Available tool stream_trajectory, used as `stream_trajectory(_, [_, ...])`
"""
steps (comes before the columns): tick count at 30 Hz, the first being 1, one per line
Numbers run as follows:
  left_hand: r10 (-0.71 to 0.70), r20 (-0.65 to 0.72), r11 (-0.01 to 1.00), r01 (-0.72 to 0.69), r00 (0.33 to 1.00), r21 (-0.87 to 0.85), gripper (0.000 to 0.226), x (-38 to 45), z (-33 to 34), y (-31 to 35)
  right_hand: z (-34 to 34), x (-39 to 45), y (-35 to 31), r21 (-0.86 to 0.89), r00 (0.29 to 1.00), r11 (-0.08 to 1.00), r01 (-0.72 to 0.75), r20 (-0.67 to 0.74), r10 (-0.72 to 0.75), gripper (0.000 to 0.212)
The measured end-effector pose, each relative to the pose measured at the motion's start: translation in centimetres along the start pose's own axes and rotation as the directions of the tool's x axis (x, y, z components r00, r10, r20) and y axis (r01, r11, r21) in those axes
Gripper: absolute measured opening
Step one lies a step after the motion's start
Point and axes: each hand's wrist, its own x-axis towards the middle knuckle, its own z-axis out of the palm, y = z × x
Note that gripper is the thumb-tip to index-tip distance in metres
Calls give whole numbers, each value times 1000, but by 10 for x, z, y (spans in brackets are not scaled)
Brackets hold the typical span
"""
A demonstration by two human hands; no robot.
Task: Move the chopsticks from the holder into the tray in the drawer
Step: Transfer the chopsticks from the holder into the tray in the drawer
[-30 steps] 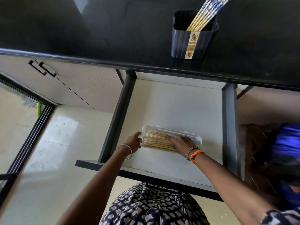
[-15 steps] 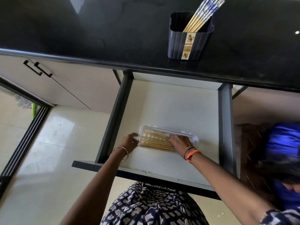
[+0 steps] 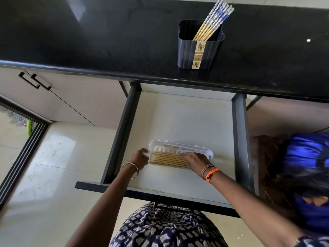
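Note:
A clear plastic tray (image 3: pixel 178 146) lies in the open drawer (image 3: pixel 185 114), with several bamboo chopsticks (image 3: pixel 167 159) lying side by side in it. My left hand (image 3: pixel 140 158) grips the tray's left end. My right hand (image 3: pixel 195 159) rests palm down on the chopsticks at the tray's right half, fingers spread over them. On the black counter (image 3: pixel 89 36) stands a dark ribbed holder (image 3: pixel 200 50) with several more chopsticks (image 3: pixel 211 24), blue-patterned at the top, leaning to the right.
The drawer's dark side rails (image 3: pixel 122 129) and front edge (image 3: pixel 114 185) frame the tray. A cupboard door with black handles (image 3: pixel 34 82) is at the left. A person in blue (image 3: pixel 309 175) is low at the right. Pale floor tiles (image 3: pixel 53 175) lie below.
The view has shifted slightly, so the holder sits lower in the frame. Both hands stay at the tray; the right hand has slid a little along the chopsticks.

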Motion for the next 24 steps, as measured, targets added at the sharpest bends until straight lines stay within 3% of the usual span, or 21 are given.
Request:
stream_trajectory(3, [5, 2, 1000, -5, 1000, 30, 34, -1, -2, 5, -13, -4, -3, -4, 995, 995, -99, -20, 99, 65])
stream_trajectory(6, [92, -123, 996, -90, 988, 17, 33, 0, -9, 26, -42, -5, -3, 102, 990, 985, -137, -18, 139, 51])
stream_trajectory(9, [296, -326, 916, -364, 898, -171, 29, 0, -25, 84, -101, -5, -8, 262, 996, 964, -35, -72, 56, 32])
stream_trajectory(11, [449, -393, 807, -553, 803, -208, 26, -4, -43, 141, -155, -3, -10, 322, 976, 945, 51, -217, 21, 31])
stream_trajectory(13, [576, -436, 690, -697, 691, -194, 21, -10, -64, 198, -215, 2, -3, 367, 904, 921, 131, -425, 41, 27])
stream_trajectory(15, [648, -490, 607, -784, 583, -129, 21, -13, -87, 247, -270, 10, 12, 465, 776, 864, 193, -612, 156, 21])
stream_trajectory(18, [710, -509, 592, -804, 486, 59, 27, -3, -119, 302, -339, 35, 48, 676, 583, 694, 247, -676, 451, 21])
stream_trajectory(22, [760, -419, 643, -670, 497, 372, 32, 35, -142, 327, -387, 82, 101, 754, 482, 639, 154, -622, 617, 23])
stream_trajectory(24, [753, -369, 658, -631, 545, 411, 31, 51, -145, 330, -400, 104, 120, 734, 463, 672, 95, -631, 623, 26])
